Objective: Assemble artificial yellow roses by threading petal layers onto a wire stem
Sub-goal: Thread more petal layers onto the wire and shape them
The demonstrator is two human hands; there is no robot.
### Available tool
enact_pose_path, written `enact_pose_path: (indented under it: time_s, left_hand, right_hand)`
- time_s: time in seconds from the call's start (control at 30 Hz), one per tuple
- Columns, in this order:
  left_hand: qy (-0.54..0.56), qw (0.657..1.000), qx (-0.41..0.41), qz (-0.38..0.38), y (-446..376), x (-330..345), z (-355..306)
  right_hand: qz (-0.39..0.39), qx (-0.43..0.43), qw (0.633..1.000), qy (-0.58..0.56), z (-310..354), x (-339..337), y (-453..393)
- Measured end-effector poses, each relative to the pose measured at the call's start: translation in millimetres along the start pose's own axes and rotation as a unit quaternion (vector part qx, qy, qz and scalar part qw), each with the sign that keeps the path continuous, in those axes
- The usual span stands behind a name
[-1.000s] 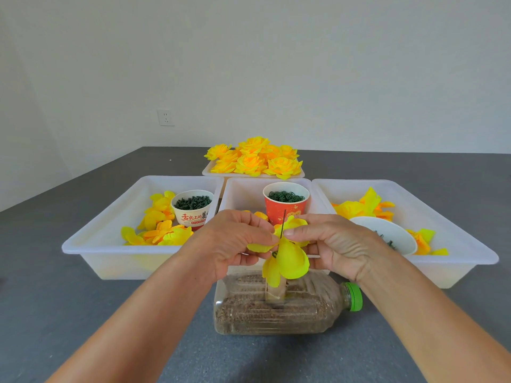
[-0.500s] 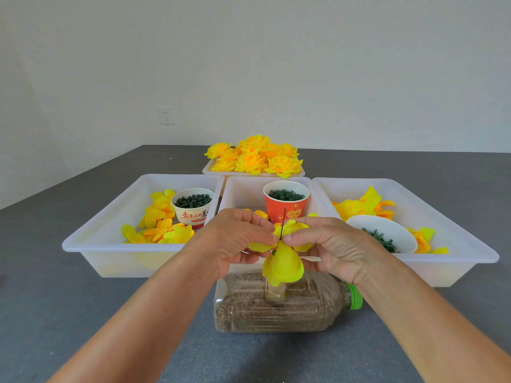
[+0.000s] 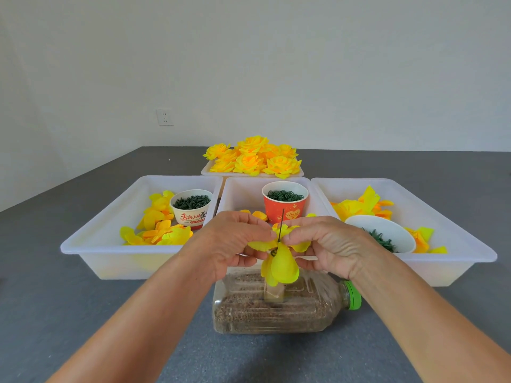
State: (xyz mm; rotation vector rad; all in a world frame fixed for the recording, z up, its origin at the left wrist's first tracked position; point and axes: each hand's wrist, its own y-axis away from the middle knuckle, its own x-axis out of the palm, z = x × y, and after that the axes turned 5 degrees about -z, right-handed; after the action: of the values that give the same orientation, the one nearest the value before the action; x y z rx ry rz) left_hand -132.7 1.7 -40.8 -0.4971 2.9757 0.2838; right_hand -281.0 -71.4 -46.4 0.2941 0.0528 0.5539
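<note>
A thin dark wire stem (image 3: 281, 223) stands upright above a sand-filled plastic bottle (image 3: 279, 305) lying on its side. A yellow petal layer (image 3: 283, 265) is threaded on the wire, its petals drooping below my fingers. My left hand (image 3: 235, 241) pinches the layer from the left and my right hand (image 3: 329, 244) pinches it from the right, fingertips meeting at the wire. The wire's lower part is hidden by the petals.
Three white trays stand behind the bottle: the left tray (image 3: 83, 247) with loose petals and a white cup (image 3: 190, 208) of green parts, the middle with a red cup (image 3: 284, 203), the right tray (image 3: 470, 252) with petals and a white bowl (image 3: 387, 233). Finished yellow roses (image 3: 253, 158) lie on a far tray.
The hanging petals have drawn in closer under my fingers. Both hands have stayed at the wire, nearly unmoved.
</note>
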Motion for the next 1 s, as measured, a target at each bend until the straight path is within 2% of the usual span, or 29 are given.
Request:
enact_pose_path:
  time_s: [1.0]
  left_hand:
    - [0.005,0.999,-0.038,-0.005,-3.8,1.5,7.4]
  right_hand:
    - [-0.031,0.004,0.997,0.067,-1.7,-0.2,-6.6]
